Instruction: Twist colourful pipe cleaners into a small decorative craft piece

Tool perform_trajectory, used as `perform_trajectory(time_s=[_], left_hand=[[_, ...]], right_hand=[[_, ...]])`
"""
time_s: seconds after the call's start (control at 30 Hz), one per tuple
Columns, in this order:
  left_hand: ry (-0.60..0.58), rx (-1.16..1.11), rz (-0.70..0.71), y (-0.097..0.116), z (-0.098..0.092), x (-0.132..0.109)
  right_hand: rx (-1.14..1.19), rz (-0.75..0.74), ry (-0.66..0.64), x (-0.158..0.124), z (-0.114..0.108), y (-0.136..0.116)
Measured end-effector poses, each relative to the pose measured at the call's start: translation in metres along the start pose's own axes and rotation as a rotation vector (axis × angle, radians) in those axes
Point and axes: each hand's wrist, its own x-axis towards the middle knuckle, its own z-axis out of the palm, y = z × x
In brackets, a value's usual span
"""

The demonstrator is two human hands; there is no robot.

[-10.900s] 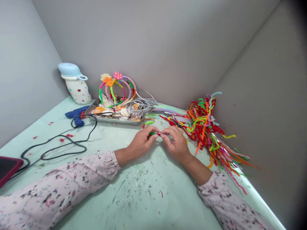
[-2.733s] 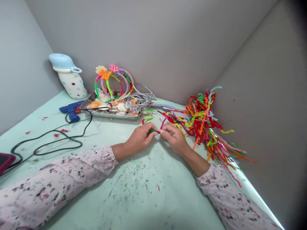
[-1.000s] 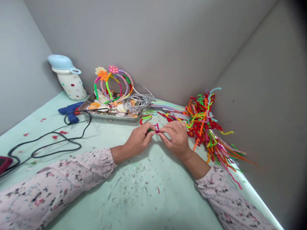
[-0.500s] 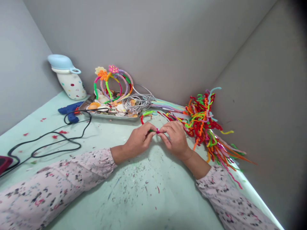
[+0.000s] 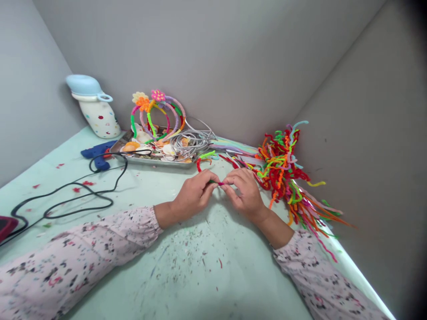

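Left hand [image 5: 193, 192], right hand [image 5: 246, 194]: pinch grip on magenta strand [image 5: 220, 183], mostly hidden. Red object [image 5: 7, 227] cut off at left.

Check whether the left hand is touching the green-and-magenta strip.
Touching: in the head view, the left hand pinches the strip between thumb and index finger.
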Motion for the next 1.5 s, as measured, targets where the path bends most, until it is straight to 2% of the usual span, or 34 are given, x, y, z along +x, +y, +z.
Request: perform_trajectory(time_s=[0.37, 0.83, 1.2, 1.5], left_hand=[[0.01, 0.002, 0.017, 0.0008, 0.0004, 0.0011], [0.023, -0.001, 0.0, -0.0018, 0.0005, 0.0006], [0.008, 0.022, 0.021, 0.0002, -0.0008, 0.0016], [0.0, -0.035, -0.05, 0.0003, -0.0004, 0.0014]], right_hand=[[0.129, 0.092, -0.064, 0.0035, -0.0015, -0.0056], [0.044, 0.096, 0.006, 0.002, -0.0023, -0.0032], [0.085, 0.127, -0.08, 0.0035, -0.0017, -0.0062], [0.135, 0.128, -0.075, 0.002, -0.0006, -0.0038]])
